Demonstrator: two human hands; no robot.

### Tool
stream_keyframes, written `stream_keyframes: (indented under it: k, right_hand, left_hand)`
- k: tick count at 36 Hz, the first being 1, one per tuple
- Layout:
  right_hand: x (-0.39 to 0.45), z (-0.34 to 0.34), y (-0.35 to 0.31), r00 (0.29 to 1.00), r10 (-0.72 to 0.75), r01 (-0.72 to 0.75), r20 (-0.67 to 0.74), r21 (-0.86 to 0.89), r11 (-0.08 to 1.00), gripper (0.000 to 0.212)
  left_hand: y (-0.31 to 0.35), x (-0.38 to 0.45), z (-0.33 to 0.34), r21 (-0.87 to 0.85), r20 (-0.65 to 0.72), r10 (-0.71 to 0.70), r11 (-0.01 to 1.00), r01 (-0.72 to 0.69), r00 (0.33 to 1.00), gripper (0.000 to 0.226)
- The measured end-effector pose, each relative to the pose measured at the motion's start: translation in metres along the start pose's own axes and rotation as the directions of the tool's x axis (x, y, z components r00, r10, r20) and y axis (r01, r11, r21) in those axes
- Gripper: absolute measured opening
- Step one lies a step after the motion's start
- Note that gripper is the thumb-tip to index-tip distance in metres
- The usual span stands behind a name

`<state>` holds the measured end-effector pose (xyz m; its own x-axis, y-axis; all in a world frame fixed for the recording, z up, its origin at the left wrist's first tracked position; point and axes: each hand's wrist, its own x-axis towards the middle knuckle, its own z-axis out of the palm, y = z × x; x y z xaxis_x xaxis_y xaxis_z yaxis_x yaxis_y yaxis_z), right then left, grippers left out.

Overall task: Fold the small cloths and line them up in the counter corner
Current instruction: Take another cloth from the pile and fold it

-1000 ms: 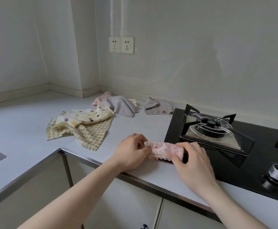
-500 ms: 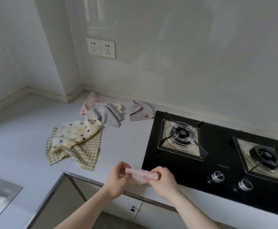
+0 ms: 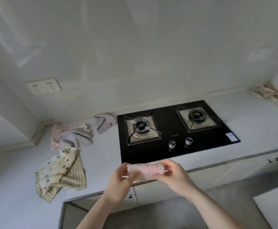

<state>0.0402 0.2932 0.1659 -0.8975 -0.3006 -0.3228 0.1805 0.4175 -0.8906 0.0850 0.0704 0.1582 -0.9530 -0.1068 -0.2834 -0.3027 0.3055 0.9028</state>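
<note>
At the lower left of the frame a cream dotted cloth [image 3: 59,164] lies crumpled on top of a checked cloth [image 3: 72,177] on the white counter [image 3: 98,156]. Above them, toward the left wall corner, a grey cloth [image 3: 76,138] sits on a pink dotted cloth [image 3: 56,135], and just right of those a second grey cloth [image 3: 105,123] lies beside the black gas hob [image 3: 176,146]. At lower centre your left hand [image 3: 120,182] has its fingers curled around the left end of the folded pink cloth [image 3: 145,171]. The cloth spans between your two hands, in front of the hob's near edge; whether it touches the counter you cannot tell. Your right hand [image 3: 173,174] pinches its right end, thumb underneath. At the far right, in the upper corner of the counter, folded cloths [image 3: 270,95] lie in a row against the wall.
</note>
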Motion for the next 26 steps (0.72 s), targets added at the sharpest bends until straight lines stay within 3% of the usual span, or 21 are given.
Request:
stream_keyframes:
  k: [5, 8, 13, 21, 26]
  right_hand:
    - [-0.008, -0.064, 0.009, 0.994, 0.037, -0.028, -0.101, 0.092, 0.995, 0.034]
    - [-0.011, -0.109, 0.018, 0.986, 0.06, -0.037, -0.153, 0.147, 0.989, 0.038]
    - [-0.016, -0.193, 0.038, 0.951, 0.071, -0.017, -0.3, 0.178, 0.984, 0.028]
    - [-0.003, -0.319, 0.076, 0.92, 0.098, -0.028, -0.38, 0.185, 0.982, 0.023]
    - [0.014, -0.375, 0.098, 0.922, 0.115, -0.057, -0.369, 0.164, 0.985, 0.016]
  left_hand:
    - [0.051, 0.038, 0.043, 0.044, 0.125, 0.11, 0.992, -0.116, 0.986, 0.008]
    - [0.082, 0.061, 0.081, 0.046, 0.2, 0.136, 0.988, -0.148, 0.97, 0.012]
    - [0.141, 0.092, 0.161, -0.021, 0.304, 0.198, 0.979, -0.201, 0.932, 0.014]
    - [0.199, 0.142, 0.277, 0.126, 0.215, 0.234, 0.956, -0.264, 0.948, 0.018]
    - [0.21, 0.178, 0.321, 0.203, 0.255, 0.185, 0.95, -0.239, 0.949, 0.011]
